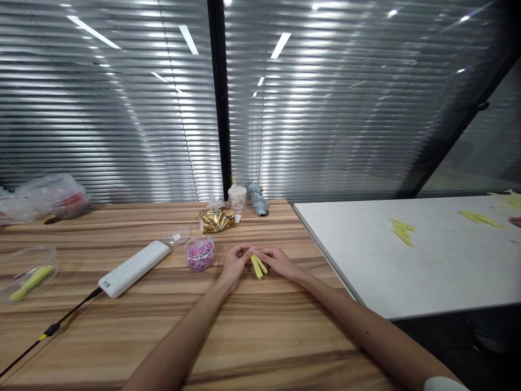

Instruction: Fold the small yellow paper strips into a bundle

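Both of my hands meet over the wooden table (260, 331), near its middle. My left hand (236, 263) pinches the upper end of a small bundle of yellow strips (259, 266). From the right, my right hand (279, 262) closes its fingers on the same end. The strips fan out below the fingertips, toward me. Just left of my left hand stands a clear round tub (199, 253) full of pink and purple small bands. Its clear lid (177, 235) lies behind it to the left.
A white power strip (134, 269) with a black cable lies at the left, beside a clear container (30, 274) holding a yellow piece. Behind are a gold packet (217, 219), a paper cup (237, 198) and a blue-grey wrapped item (258, 199). More yellow strips (402, 232) lie on the white table (366, 260).
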The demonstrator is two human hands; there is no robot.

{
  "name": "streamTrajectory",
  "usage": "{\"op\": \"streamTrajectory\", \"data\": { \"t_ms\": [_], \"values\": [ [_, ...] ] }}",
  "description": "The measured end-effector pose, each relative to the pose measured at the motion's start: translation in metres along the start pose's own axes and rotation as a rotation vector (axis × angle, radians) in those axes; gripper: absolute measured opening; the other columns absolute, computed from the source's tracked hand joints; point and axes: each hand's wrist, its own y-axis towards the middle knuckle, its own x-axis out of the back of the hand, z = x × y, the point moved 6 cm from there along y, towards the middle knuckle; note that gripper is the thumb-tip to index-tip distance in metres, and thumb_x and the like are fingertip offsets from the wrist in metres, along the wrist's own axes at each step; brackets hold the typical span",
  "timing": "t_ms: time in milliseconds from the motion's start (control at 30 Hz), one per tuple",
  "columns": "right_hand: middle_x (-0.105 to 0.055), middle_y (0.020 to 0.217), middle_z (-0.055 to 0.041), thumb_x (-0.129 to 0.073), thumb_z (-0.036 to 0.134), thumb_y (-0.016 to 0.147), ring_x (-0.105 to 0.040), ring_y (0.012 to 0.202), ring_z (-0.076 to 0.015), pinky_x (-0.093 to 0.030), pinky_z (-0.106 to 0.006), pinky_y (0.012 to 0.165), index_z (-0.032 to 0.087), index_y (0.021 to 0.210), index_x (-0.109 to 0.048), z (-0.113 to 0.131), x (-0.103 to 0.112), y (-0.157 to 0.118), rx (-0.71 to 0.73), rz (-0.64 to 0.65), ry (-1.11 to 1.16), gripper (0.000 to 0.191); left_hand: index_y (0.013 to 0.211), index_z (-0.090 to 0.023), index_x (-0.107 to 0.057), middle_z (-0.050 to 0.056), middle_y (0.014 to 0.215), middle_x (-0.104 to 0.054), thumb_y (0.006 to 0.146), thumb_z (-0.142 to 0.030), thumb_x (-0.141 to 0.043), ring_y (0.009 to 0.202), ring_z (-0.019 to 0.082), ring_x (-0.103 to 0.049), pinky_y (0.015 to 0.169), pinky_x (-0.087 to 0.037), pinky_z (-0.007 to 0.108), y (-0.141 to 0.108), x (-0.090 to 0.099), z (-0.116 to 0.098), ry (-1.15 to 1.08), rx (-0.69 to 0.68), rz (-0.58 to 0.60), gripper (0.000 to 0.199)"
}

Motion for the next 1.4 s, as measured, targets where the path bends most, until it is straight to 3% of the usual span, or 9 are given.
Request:
{"op": "streamTrajectory", "data": {
  "t_ms": [867,1400],
  "values": [
    [-0.043,0.054,0.0041,-0.042,0.054,0.08,-0.039,0.049,-0.0088,-0.029,-0.021,0.048,0.016,0.062,-0.049,0.0037,0.0012,-0.0017,-0.006,-0.034,0.029,0.043,0.076,-0.013,-0.064,0.004,0.073,-0.064,0.059,-0.032,-0.072,0.068,0.013,-0.056,0.064,-0.044,0.023,0.0006,-0.0014,0.0005,0.018,-0.004,0.04,0.027],
    [-0.048,0.059,0.0021,-0.044,0.056,0.078,-0.044,0.051,-0.0092,-0.034,-0.021,0.049,0.014,0.068,-0.052,0.0027,-0.0008,-0.0016,-0.012,0.019,0.078,0.044,0.076,-0.013,-0.064,0.004,0.074,-0.064,0.061,-0.034,-0.069,0.067,0.014,-0.056,0.065,-0.044,0.025,-0.0001,-0.0049,-0.0023,0.077,-0.026,0.063,0.027]
  ]
}}
